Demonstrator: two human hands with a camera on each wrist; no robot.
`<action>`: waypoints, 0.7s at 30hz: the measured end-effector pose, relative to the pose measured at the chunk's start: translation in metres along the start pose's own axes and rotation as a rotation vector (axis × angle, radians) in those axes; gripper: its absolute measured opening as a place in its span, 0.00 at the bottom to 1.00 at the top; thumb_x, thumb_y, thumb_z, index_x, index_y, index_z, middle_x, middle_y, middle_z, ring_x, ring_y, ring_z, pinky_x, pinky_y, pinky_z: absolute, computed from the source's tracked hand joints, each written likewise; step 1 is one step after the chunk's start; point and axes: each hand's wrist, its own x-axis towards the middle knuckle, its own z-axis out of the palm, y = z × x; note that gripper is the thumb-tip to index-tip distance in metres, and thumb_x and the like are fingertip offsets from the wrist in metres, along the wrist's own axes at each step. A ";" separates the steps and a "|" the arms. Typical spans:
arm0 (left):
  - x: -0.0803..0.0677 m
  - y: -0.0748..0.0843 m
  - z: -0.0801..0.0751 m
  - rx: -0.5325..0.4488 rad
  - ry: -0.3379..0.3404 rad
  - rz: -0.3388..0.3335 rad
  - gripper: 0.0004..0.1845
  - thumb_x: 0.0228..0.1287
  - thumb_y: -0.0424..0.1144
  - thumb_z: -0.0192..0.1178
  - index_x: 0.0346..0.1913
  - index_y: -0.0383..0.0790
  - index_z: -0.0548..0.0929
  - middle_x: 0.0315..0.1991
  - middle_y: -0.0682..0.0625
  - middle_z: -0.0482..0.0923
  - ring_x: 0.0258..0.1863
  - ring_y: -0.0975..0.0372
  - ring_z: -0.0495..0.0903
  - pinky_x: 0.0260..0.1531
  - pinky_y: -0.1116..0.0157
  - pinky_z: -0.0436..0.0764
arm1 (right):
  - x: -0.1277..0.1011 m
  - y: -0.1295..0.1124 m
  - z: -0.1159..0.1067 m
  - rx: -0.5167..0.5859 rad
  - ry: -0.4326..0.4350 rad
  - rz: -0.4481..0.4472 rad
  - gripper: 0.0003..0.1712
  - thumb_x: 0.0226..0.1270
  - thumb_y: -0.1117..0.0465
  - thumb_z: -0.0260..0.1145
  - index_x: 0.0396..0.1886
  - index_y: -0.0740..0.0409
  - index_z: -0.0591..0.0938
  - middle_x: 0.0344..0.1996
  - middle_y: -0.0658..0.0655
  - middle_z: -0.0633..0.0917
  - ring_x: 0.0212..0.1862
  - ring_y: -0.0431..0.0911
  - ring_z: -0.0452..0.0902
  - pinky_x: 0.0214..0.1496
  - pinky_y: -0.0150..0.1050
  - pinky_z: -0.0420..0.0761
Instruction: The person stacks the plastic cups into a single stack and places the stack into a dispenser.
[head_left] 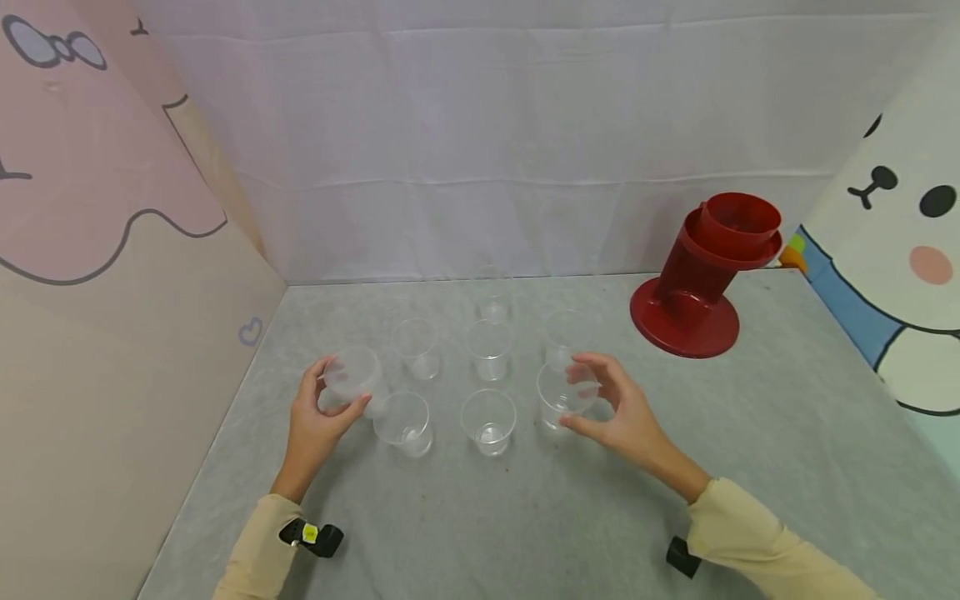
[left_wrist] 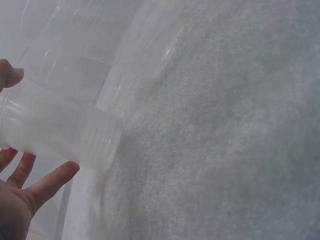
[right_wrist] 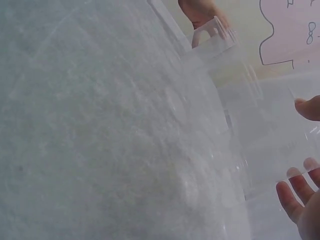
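Two hands, one clear plastic cup each. Left hand (head_left: 315, 417) holds left cup (head_left: 351, 375) tipped on its side, mouth toward the camera, thumb and fingers curled around the wall; left wrist view shows the cup (left_wrist: 60, 132) lying sideways between thumb above and fingers below, off the surface. Right hand (head_left: 618, 408) grips right cup (head_left: 564, 393) with fingers over the top and thumb underneath, cup also tilted, mouth facing left; right wrist view shows fingertips (right_wrist: 292, 197) on the cup wall. Both cups sit at the outer ends of the front row. Grey surface (head_left: 787, 433) carries more clear cups standing upright: two in the front row between the hands (head_left: 405, 422) (head_left: 488, 421), three in the next row back (head_left: 417, 347) (head_left: 488, 348) (head_left: 561, 332), and one farther back (head_left: 491, 298), faint. Red cup dispenser (head_left: 705, 275) stands at the back right, well apart from the hands. Cartoon-print panels on both sides, white sheet behind.
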 end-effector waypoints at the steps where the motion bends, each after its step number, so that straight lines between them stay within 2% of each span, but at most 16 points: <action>1: 0.000 0.000 0.000 0.002 0.001 0.000 0.40 0.49 0.31 0.73 0.65 0.40 0.65 0.60 0.48 0.67 0.55 0.58 0.68 0.33 0.78 0.79 | 0.001 -0.003 0.000 -0.003 -0.004 -0.005 0.40 0.46 0.77 0.74 0.61 0.67 0.67 0.51 0.64 0.77 0.52 0.57 0.72 0.47 0.38 0.79; 5: 0.000 -0.001 0.000 0.012 0.001 0.002 0.39 0.50 0.32 0.72 0.66 0.40 0.65 0.60 0.47 0.67 0.56 0.56 0.68 0.33 0.78 0.78 | 0.003 0.000 -0.002 -0.005 -0.007 -0.024 0.42 0.44 0.78 0.74 0.61 0.64 0.68 0.51 0.63 0.77 0.52 0.57 0.72 0.47 0.34 0.79; 10: -0.001 -0.001 0.000 0.013 0.000 -0.001 0.40 0.50 0.32 0.72 0.66 0.40 0.65 0.60 0.47 0.67 0.57 0.55 0.68 0.33 0.78 0.78 | 0.005 0.009 -0.004 0.001 -0.022 -0.037 0.44 0.44 0.77 0.75 0.63 0.60 0.68 0.52 0.63 0.76 0.53 0.54 0.73 0.47 0.36 0.79; 16: -0.001 -0.001 0.000 0.028 0.001 -0.003 0.40 0.49 0.32 0.73 0.66 0.39 0.64 0.61 0.48 0.66 0.58 0.54 0.68 0.33 0.79 0.78 | 0.009 0.000 -0.003 -0.004 -0.044 -0.023 0.42 0.47 0.72 0.76 0.63 0.58 0.68 0.53 0.56 0.77 0.54 0.49 0.73 0.49 0.45 0.80; 21: -0.001 0.000 0.000 0.029 0.001 0.001 0.40 0.49 0.32 0.73 0.66 0.39 0.64 0.61 0.47 0.66 0.57 0.54 0.68 0.33 0.79 0.78 | 0.012 -0.006 -0.003 -0.009 -0.053 -0.039 0.42 0.47 0.72 0.75 0.63 0.58 0.68 0.52 0.53 0.77 0.54 0.49 0.73 0.49 0.42 0.80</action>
